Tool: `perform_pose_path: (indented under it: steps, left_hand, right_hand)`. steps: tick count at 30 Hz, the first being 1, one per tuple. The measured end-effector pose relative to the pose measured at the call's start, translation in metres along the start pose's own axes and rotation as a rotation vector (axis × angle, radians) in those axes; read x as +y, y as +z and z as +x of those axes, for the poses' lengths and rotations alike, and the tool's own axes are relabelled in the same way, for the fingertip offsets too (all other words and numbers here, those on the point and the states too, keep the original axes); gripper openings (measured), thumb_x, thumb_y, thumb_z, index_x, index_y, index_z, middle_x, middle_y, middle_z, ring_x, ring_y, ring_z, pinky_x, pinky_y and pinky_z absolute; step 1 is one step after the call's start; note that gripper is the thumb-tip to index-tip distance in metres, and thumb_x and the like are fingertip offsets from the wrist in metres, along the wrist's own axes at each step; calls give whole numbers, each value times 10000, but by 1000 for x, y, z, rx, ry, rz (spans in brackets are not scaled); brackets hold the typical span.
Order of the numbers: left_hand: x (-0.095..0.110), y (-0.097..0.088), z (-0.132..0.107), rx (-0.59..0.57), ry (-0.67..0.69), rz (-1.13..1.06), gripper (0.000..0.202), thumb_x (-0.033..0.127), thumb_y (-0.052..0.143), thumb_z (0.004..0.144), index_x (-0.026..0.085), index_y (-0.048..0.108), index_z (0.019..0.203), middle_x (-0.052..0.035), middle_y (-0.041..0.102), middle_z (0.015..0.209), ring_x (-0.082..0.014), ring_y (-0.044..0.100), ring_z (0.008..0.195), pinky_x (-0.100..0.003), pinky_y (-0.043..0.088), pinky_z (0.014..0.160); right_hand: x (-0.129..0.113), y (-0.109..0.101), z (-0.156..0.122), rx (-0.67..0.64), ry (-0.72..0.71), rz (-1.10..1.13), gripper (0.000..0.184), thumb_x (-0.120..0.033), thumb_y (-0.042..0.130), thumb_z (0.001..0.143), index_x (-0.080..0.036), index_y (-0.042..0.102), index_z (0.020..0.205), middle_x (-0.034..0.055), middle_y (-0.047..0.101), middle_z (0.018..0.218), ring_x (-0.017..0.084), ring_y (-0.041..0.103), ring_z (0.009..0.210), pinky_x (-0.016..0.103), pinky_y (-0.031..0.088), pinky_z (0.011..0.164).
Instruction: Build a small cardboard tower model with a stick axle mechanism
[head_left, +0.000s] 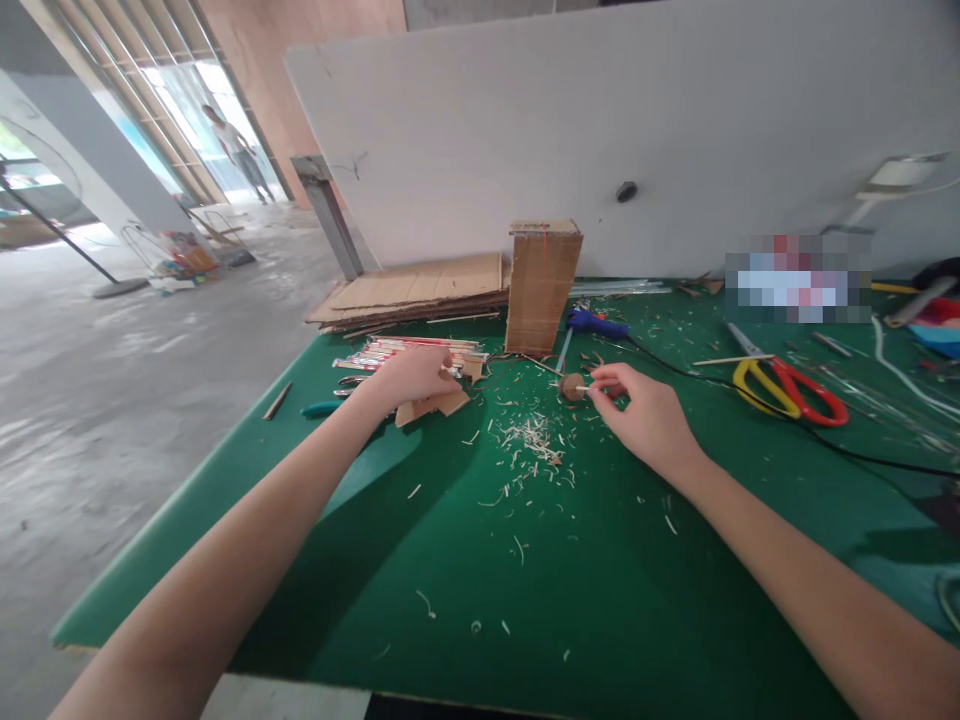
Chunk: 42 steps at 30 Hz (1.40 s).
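Note:
My right hand (pixel 645 412) pinches a thin stick that carries a small brown disc (pixel 572 386), held just above the green table (pixel 465 560). My left hand (pixel 412 378) is curled over a pile of red-and-white sticks (pixel 409 352) and touches a cardboard scrap (pixel 435 405); I cannot make out what its fingers hold. A tall cardboard block (pixel 541 285) stands upright behind both hands. A blue glue gun (pixel 596 323) lies just beyond the disc.
Flat cardboard sheets (pixel 420 290) are stacked at the back left. Red-and-yellow scissors (pixel 791 385) and a black cable (pixel 862 455) lie to the right. Wood shavings (pixel 534 440) litter the middle. A white panel (pixel 637 130) walls the back. A person stands far off at the doorway.

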<state>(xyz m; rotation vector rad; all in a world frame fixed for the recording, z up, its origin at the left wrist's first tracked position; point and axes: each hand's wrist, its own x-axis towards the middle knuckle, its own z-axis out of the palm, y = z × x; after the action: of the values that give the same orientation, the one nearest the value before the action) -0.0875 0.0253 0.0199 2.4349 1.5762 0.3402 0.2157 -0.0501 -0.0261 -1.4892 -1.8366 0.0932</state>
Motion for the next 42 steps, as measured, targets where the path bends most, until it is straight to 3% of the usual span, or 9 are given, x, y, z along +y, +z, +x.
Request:
perform_pose_path:
  steps: [4, 8, 18, 23, 27, 31, 37, 40, 42]
  left_hand:
    - [9, -6, 0, -39, 11, -228, 161, 341, 647, 674, 193, 584, 658, -10, 536, 595, -138, 457, 538, -268, 304, 511]
    - [25, -13, -4, -109, -10, -552, 203, 383, 637, 733, 183, 599, 733, -40, 604, 698, -142, 572, 589, -260, 398, 502]
    - [41, 7, -5, -211, -200, -1052, 201, 317, 627, 797, 176, 484, 795, -88, 660, 914, -188, 685, 795, -328, 563, 675]
    - [44, 8, -5, -224, -187, -1236, 228, 165, 629, 784, 177, 533, 990, -97, 669, 977, -167, 673, 818, -355, 560, 757]
    - [45, 10, -5, -238, -145, -1269, 210, 129, 613, 784, 157, 581, 990, -112, 648, 1059, -169, 655, 878, -326, 560, 761]
    - [46, 15, -5, -194, -168, -1341, 190, 178, 617, 795, 159, 585, 981, -102, 652, 1011, -162, 656, 787, -324, 565, 695]
    - [52, 27, -8, -79, -180, -1388, 305, 189, 618, 802, 174, 475, 1071, -73, 650, 860, -164, 656, 703, -331, 551, 635]
    - [54, 25, -10, -39, -112, -1320, 454, 166, 595, 815, 228, 371, 1205, -42, 644, 813, -159, 654, 693, -323, 537, 631]
    - [56, 20, -13, -87, -29, -1270, 407, 192, 590, 823, 232, 383, 1172, -31, 641, 796, -157, 650, 701, -312, 530, 627]
  right_hand:
    - [1, -1, 2, 51, 27, 64, 157, -301, 540, 796, -224, 610, 914, 56, 705, 824, 228, 658, 739, 371, 501, 660]
    - [-3, 0, 2, 49, 67, 204, 149, -331, 547, 797, -224, 607, 881, 56, 699, 824, 220, 655, 736, 376, 518, 673]
    - [-7, 4, -1, -41, 103, 289, 186, -330, 548, 813, -212, 577, 954, 80, 691, 901, 229, 663, 818, 409, 535, 734]
    - [3, 9, -2, -159, 129, 427, 312, -349, 543, 831, -227, 514, 1117, 102, 650, 1079, 252, 607, 1047, 463, 502, 885]
    - [-1, 13, -6, -278, 67, 456, 508, -373, 494, 864, -265, 358, 1342, 121, 413, 1402, 278, 429, 1268, 438, 511, 900]
    - [-6, 13, -6, -215, -78, 300, 510, -370, 437, 895, -263, 323, 1380, 96, 201, 1511, 275, 273, 1358, 432, 456, 975]
    - [4, -12, 4, -89, -159, -312, 399, -330, 403, 903, -154, 476, 1254, 139, 541, 1240, 311, 479, 1144, 488, 427, 934]
    - [16, -25, 7, -191, -52, -599, 386, -358, 418, 889, -140, 526, 1189, 148, 588, 1150, 339, 528, 1031, 482, 464, 813]
    - [23, -30, 7, -315, 30, -717, 383, -409, 414, 888, -145, 567, 1119, 150, 606, 1090, 355, 543, 987, 473, 466, 754]
